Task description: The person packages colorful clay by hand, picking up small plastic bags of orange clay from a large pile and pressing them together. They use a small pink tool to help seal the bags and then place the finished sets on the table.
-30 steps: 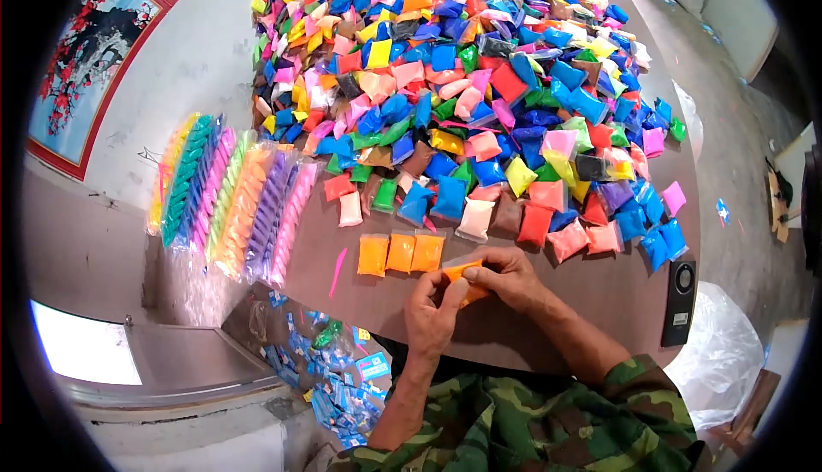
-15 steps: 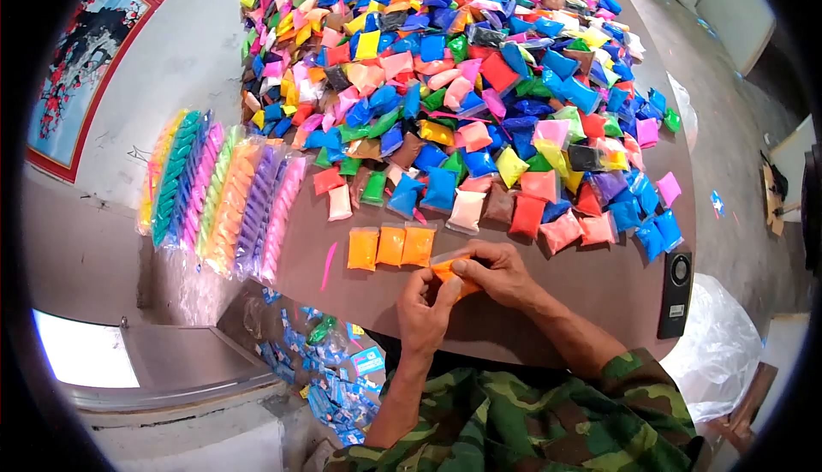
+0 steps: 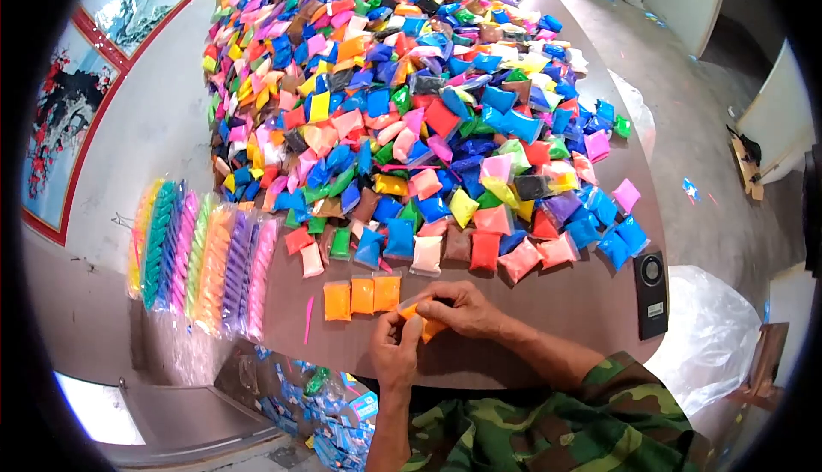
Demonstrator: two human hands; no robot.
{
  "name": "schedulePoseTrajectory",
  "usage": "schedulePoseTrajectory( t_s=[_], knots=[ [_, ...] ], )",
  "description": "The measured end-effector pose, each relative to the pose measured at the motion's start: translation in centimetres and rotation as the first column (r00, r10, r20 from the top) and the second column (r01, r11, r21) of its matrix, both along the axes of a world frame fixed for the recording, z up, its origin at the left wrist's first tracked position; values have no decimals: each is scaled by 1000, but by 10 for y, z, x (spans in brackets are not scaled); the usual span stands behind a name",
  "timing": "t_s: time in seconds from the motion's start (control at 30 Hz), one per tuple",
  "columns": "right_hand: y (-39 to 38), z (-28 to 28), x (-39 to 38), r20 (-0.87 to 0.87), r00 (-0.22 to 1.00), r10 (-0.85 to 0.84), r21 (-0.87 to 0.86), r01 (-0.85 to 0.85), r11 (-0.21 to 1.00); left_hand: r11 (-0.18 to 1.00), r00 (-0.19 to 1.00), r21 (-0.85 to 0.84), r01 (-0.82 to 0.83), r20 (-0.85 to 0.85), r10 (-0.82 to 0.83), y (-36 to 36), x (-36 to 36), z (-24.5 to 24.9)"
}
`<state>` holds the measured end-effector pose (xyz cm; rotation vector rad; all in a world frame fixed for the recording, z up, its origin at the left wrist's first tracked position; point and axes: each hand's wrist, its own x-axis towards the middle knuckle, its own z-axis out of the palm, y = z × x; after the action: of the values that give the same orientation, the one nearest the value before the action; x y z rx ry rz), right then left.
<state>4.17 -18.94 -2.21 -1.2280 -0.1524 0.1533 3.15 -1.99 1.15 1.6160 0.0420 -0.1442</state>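
My left hand (image 3: 392, 350) and my right hand (image 3: 462, 309) together pinch a small orange packet (image 3: 425, 324) just above the brown table (image 3: 548, 301), near its front edge. Fingers of both hands close on the packet's edges. Just left of it, three orange packets (image 3: 362, 295) lie side by side in a row. Behind them spreads a huge pile of small coloured packets (image 3: 402, 121), blue, pink, red, yellow and green.
Long strips of stacked coloured pieces in clear wrap (image 3: 201, 258) lie at the table's left end. A thin pink stick (image 3: 308, 319) lies by the orange row. A black device (image 3: 651, 292) rests at the right edge. A clear plastic bag (image 3: 715, 326) sits beyond it. Blue wrappers (image 3: 334, 403) litter the floor.
The view has tilted up, so everything sits lower in the frame. Both hands still hold the orange packet and have shifted their fingers a little on it.
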Motion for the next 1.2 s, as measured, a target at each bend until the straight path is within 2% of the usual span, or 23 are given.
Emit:
schedulePoseTrajectory(
  t_s=[0.17,0.27,0.37,0.47,0.57,0.67,0.77,0.97,1.07,1.17,1.2],
  knots=[
    [4,-7,1,45,999,30,-3,-30,1000,989,998,147,-7,68,-3,4,1,4],
    [7,-9,1,1,999,49,98,-49,994,992,984,104,-67,172,48,5,3,-10],
    [1,-5,2,-23,994,105,61,-103,993,982,985,175,-67,171,36,4,4,2],
    [1,-5,0,3,994,109,71,-108,992,1000,996,-1,-25,89,25,3,9,11],
    [2,-10,-1,42,994,104,-38,-103,994,983,997,171,61,27,-66,20,14,9],
    [5,-18,1,201,979,27,-139,1,990,962,989,273,27,131,-65,17,13,13],
    [2,-16,0,214,977,20,-171,18,985,951,986,309,0,156,-50,9,10,21],
    [6,-15,2,374,926,-54,-278,167,946,973,997,228,31,66,-47,13,16,17],
    [6,2,-1,194,980,-32,-195,71,978,940,991,339,43,106,-83,20,19,8],
    [4,5,-3,180,984,4,-189,31,982,893,958,450,-14,263,-118,18,15,11],
    [2,5,-3,160,986,39,-214,-4,977,900,957,434,-34,273,-96,17,14,12]
  ],
)
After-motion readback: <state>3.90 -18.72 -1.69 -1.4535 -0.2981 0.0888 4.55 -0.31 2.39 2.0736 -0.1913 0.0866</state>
